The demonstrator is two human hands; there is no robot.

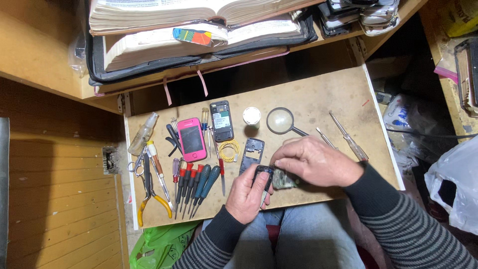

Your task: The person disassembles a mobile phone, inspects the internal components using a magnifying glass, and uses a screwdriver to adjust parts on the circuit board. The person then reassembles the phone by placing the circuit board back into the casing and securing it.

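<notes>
Phone already stripped: I see back frame (pixel 252 152) lying on bench (pixel 343 94). Left hand (pixel 247 192) fingers grip black housing (pixel 263 174); right hand (pixel 313 162) fingers pinch circuit board (pixel 284 180) beside it. Separation seems partly done.

On the pull-out board before you, a pink phone (pixel 191 139) lies face up, its rectangular screen (pixel 191 136) dark and grey. Just to its right, an opened black handset (pixel 221 121) shows a green-and-white label (pixel 221 120) in its back. A white plastic bag (pixel 454 187) sits at far right.
</notes>
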